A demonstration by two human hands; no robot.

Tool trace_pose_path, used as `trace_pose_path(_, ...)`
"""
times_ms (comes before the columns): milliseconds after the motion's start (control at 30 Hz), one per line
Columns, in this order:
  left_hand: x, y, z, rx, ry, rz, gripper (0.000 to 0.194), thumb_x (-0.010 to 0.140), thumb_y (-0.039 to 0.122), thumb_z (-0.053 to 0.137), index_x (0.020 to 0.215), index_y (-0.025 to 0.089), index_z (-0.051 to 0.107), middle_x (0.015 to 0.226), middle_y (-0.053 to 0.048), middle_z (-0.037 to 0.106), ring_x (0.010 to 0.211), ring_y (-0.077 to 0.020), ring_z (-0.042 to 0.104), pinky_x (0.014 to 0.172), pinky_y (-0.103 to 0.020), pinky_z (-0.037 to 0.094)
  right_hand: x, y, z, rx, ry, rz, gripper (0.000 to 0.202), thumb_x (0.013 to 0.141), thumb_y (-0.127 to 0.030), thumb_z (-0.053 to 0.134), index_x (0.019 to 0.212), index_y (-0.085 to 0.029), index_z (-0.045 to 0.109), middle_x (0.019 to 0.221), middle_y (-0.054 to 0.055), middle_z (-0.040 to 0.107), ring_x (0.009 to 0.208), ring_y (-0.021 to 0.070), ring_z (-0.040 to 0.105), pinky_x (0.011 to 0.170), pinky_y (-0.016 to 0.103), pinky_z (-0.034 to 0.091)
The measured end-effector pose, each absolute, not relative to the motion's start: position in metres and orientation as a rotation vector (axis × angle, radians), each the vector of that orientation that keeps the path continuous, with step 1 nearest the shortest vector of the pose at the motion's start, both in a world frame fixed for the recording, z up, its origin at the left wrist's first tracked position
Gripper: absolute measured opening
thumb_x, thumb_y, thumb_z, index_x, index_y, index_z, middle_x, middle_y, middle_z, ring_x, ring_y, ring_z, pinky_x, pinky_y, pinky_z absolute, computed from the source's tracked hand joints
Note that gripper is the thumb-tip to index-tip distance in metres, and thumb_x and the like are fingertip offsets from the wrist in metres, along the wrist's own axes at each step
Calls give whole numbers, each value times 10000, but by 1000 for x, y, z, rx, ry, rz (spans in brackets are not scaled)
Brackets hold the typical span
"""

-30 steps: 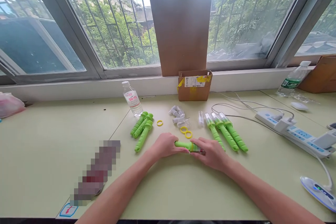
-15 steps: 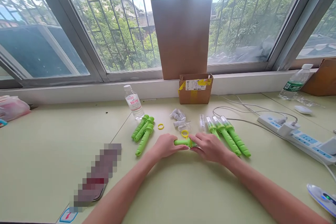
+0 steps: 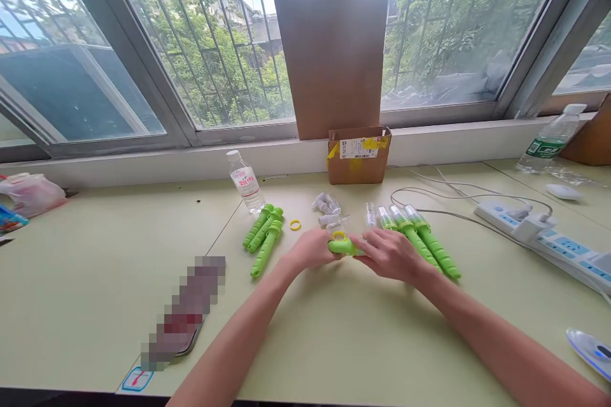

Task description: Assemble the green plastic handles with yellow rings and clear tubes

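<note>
Between my two hands is a green plastic tube [image 3: 340,246], held sideways just above the table. My left hand [image 3: 314,249] is closed round its left end, and my right hand [image 3: 389,253] pinches the right end, whose tip the fingers hide. Right behind the tube lies a yellow ring [image 3: 339,235], partly covered. Another yellow ring [image 3: 295,225] rests farther left. Several clear plastic caps [image 3: 327,205] lie beyond my hands. Green tubes without clear tops [image 3: 266,248] are grouped on the left. Beside my right hand, green tubes with clear tops [image 3: 432,245] lie in a row.
A water bottle [image 3: 247,184] stands behind the left tubes. At the back is a small cardboard box [image 3: 358,168] before a tall cardboard sheet [image 3: 334,57]. A power strip [image 3: 548,245] with cables lies right; a blurred-out phone [image 3: 191,340] lies left.
My hands have tilted the green tube so it appears shorter, still gripped at both ends. The whole view has shifted slightly.
</note>
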State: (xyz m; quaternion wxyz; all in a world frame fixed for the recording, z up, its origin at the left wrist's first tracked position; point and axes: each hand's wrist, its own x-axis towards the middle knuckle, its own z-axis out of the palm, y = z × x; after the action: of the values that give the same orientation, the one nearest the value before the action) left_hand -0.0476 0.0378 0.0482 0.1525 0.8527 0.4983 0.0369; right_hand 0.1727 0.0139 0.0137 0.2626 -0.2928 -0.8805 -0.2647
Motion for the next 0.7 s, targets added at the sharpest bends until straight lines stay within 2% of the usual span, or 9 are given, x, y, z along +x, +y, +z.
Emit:
trace_pose_path(100,-46,34,38,2708,1490,85,193,734,291,514,600,194,612,566,-10,592,508,-133,497,490,-246,281,174,10,11,-785,-2419,-715,304,952,-371,481,1098,-141,616,697,24,602,593,138,516,519,293,271)
trace_pose_path(367,-48,36,32,2858,1537,151,187,746,267,516,662,169,650,616,-68,653,528,-186,580,511,-264,339,168,3,8,-953,-2394,-515,309,938,-398,474,1032,-158,645,621,11,599,500,114,480,479,276,214)
trace_pose_path(533,-48,38,25,2952,1582,211,162,735,152,500,757,146,661,666,-91,662,590,-214,618,518,-271,360,166,0,17,-1100,-2309,-3,270,873,-413,561,975,-186,665,681,2,632,554,114,497,502,248,262)
trace_pose_path(633,-47,39,23,3005,1598,253,193,776,124,464,790,133,656,680,-109,656,646,-232,635,524,-278,354,169,0,29,-1167,-2264,488,281,879,-446,545,900,-199,677,562,-44,525,500,95,414,472,225,266)
trace_pose_path(700,-46,39,24,3060,1612,307,228,827,134,427,773,136,649,654,-107,640,640,-230,630,518,-281,340,170,-1,33,-1171,-2243,657,292,879,-459,539,886,-201,677,535,-55,481,478,89,377,450,219,257)
